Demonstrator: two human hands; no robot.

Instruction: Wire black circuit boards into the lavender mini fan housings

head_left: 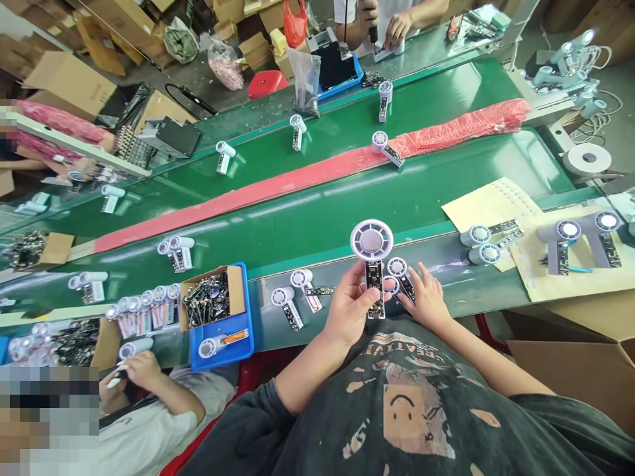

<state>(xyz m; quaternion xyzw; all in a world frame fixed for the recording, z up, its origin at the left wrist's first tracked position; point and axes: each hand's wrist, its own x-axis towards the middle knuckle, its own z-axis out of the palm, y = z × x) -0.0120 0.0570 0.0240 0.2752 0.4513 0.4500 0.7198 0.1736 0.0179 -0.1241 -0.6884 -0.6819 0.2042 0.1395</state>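
Observation:
My left hand (347, 305) is closed around the handle of a lavender handheld fan (372, 240), keeping it upright in front of my chest. Its round grille faces up toward me, and a bare black circuit board shows along the handle. Close beside it, my right hand (427, 297) has its fingers spread over the bench edge. Two more handheld fans (397, 267) lie between my hands, partly covered by the left fingers; whether the right thumb touches one, I cannot tell. Left of my hands, two fans (282, 297) with exposed boards lie on the bench.
A green conveyor (278, 218) with a red strip (238, 198) carries several fans. Left stands a blue tray (223, 354) with a box of circuit boards (206, 301). More fans lie right, some on yellow cardboard (536, 264). Co-workers' hands work at lower left and across the belt.

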